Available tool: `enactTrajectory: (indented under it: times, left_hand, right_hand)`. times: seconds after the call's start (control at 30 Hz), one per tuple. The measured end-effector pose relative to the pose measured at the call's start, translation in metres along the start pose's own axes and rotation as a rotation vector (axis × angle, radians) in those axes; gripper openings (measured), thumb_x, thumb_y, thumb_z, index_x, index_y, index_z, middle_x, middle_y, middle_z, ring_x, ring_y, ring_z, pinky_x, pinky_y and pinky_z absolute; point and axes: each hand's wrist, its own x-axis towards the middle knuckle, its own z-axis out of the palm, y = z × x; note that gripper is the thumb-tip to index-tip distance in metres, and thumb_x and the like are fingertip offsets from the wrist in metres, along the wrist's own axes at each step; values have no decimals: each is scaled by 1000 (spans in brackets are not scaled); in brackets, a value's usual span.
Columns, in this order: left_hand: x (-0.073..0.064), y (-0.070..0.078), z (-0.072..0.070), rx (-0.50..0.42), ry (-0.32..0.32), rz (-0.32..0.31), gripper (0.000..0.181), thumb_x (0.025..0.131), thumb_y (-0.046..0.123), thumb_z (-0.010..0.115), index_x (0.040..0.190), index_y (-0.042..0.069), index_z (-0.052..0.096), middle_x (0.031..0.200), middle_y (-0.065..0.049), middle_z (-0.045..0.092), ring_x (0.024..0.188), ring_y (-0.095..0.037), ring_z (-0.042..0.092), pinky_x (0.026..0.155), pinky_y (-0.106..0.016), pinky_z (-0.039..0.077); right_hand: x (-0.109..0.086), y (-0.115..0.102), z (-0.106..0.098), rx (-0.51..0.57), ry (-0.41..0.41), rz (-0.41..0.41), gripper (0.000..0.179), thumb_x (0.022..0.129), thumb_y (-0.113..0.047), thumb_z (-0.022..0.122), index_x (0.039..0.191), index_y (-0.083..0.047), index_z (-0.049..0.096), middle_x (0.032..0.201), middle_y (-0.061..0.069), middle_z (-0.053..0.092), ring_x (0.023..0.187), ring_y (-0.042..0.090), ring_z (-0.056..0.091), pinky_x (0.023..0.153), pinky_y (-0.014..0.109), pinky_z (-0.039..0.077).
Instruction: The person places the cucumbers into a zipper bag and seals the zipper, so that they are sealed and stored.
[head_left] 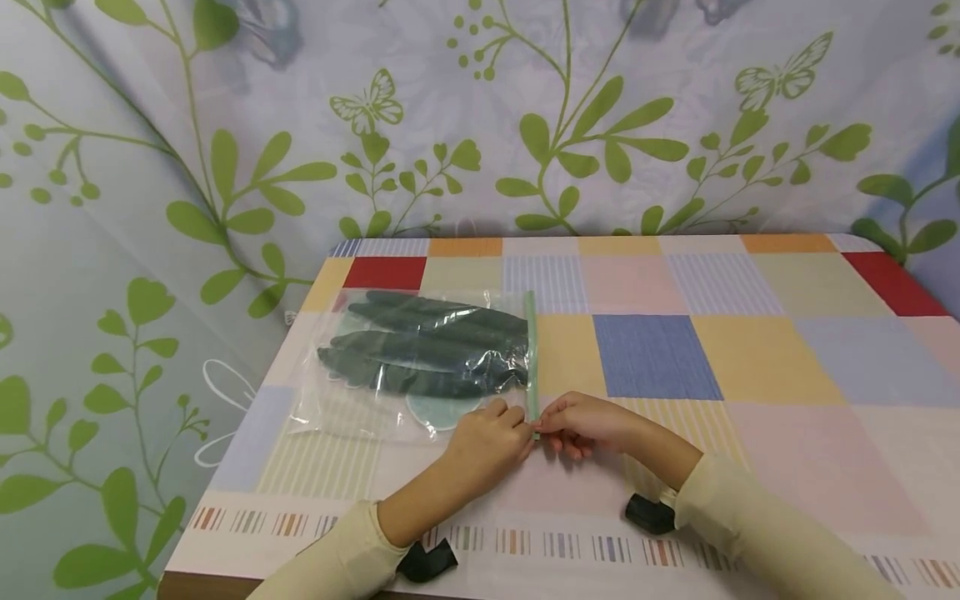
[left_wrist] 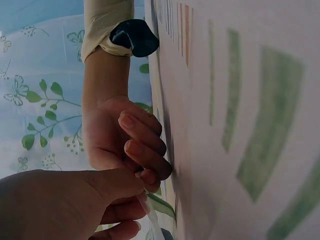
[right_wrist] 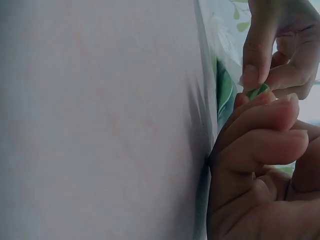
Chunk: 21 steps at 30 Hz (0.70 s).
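Observation:
A clear plastic bag (head_left: 330,417) lies flat on the table, with several long dark green things (head_left: 420,333) inside, tapered at their left ends. A pale green disc (head_left: 442,410) shows at the bag's near side. Along the bag's right edge runs a light green closure strip (head_left: 532,350). My left hand (head_left: 487,446) pinches the bag's near right corner between thumb and fingers. Facing it, my right hand (head_left: 592,425) pinches the near end of the strip, fingertips almost meeting the left hand's. In the right wrist view a bit of green (right_wrist: 257,91) shows between both sets of fingertips.
A patchwork-patterned cloth (head_left: 810,450) covers the table, whose front edge (head_left: 202,586) shows at lower left. Behind it hangs a leaf-and-butterfly curtain (head_left: 480,108). Black bands (head_left: 651,514) sit at both cuffs.

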Motion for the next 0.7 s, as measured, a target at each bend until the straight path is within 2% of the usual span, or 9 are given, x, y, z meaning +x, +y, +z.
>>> enactTrajectory:
  times: [0.13, 0.37, 0.5, 0.7]
  left_hand:
    - [-1, -1, 2, 1, 26, 25, 16, 73, 26, 69, 60, 19, 64, 63, 7, 55, 57, -11, 46, 44, -19, 38]
    - [-1, -1, 4, -16, 38, 22, 15, 72, 22, 68, 59, 18, 63, 63, 6, 54, 58, -11, 46, 45, -20, 39]
    - [-2, -2, 4, -13, 51, 23, 16, 70, 23, 69, 57, 18, 62, 61, 5, 53, 56, -11, 46, 44, -20, 38]
    - [-3, -1, 6, -14, 38, 27, 14, 70, 24, 69, 59, 18, 64, 62, 6, 54, 57, -11, 48, 44, -20, 38]
  right_hand:
    - [6, -1, -3, -15, 35, 16, 25, 88, -19, 53, 66, -6, 55, 54, -4, 49, 38, 4, 42, 37, 16, 31]
    - [14, -3, -11, -30, 83, -2, 24, 87, -16, 51, 71, 0, 58, 56, -1, 55, 35, 4, 43, 35, 17, 32]
    - [20, -4, -14, 8, 119, -17, 21, 87, -12, 51, 71, -1, 60, 58, -1, 57, 37, 4, 45, 37, 17, 34]
    - [29, -7, -18, 51, 216, -27, 17, 86, -7, 52, 73, 0, 60, 55, 0, 58, 41, 5, 50, 40, 17, 38]
